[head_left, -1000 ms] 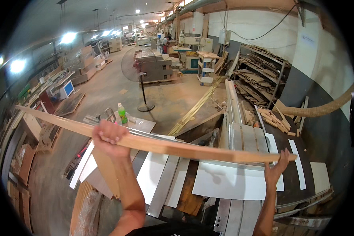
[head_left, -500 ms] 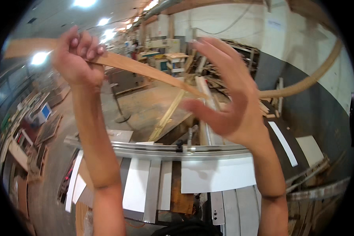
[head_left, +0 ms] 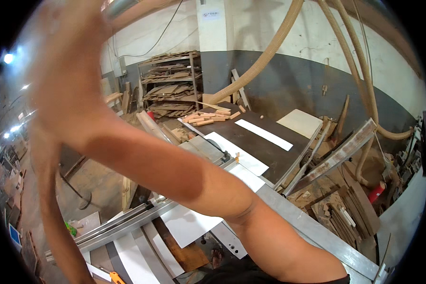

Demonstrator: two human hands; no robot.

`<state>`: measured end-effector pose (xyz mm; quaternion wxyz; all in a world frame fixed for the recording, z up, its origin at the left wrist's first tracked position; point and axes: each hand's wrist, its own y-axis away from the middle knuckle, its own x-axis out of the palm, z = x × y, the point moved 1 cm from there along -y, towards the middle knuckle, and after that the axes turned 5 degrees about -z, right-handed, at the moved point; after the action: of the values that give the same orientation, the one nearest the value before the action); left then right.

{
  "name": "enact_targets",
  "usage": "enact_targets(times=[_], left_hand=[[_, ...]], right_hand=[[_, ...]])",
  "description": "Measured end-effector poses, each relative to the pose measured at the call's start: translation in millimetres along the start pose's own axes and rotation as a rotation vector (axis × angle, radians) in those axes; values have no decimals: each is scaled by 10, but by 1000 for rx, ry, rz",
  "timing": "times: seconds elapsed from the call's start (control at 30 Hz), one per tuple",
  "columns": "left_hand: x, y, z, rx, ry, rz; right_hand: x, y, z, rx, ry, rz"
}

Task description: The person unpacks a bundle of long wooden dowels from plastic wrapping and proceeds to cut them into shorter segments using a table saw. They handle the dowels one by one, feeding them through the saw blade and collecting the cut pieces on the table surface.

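"Wooden strip: where is it?"

"Can't tell. Right hand [head_left: 67, 71] is a blur at upper left, its fingers unreadable; the left forearm [head_left: 57, 213] rises behind, left hand lost in that blur, its grip unclear too."

"What's in the way?"

"The right forearm [head_left: 161, 165], slanting across the view. Below it, a metal rail [head_left: 120, 227] beside white panels [head_left: 191, 226]. Farther out, wood blocks [head_left: 208, 117] on a dark tabletop [head_left: 270, 156], then a loaded rack [head_left: 194, 75] and ribbed hose [head_left: 270, 54]."

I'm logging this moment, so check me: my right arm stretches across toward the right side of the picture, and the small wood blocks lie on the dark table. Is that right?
Not quite: in the head view, your right arm stretches across toward the left side. The small wood blocks do lie on the dark table.
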<state>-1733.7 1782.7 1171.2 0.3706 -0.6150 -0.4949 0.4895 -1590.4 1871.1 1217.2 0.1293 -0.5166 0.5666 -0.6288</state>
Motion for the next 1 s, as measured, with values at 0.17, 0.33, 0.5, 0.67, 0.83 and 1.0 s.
enact_targets(times=[0.17, 0.33, 0.5, 0.67, 0.83, 1.0], left_hand=[[32, 771, 424, 47, -235, 226], [-883, 1896, 2040, 153, -450, 233], [-2124, 3184, 2993, 0, -696, 309], [-2651, 4087, 2836, -190, -686, 621], [-2338, 4336, 2216, -427, -708, 812], [-973, 4592, 1611, -398, -688, 1031]], right_hand=[[-801, 447, 163, 540, 2, -353], [-2223, 894, 123, 661, 179, -667], [-4105, 1675, 384, 874, 544, -1046], [-5320, 2455, 1036, 1062, 716, -1133], [-6106, 3131, 1257, 1230, 778, -1208], [-6925, 3410, 1665, 1232, 1428, -815]])
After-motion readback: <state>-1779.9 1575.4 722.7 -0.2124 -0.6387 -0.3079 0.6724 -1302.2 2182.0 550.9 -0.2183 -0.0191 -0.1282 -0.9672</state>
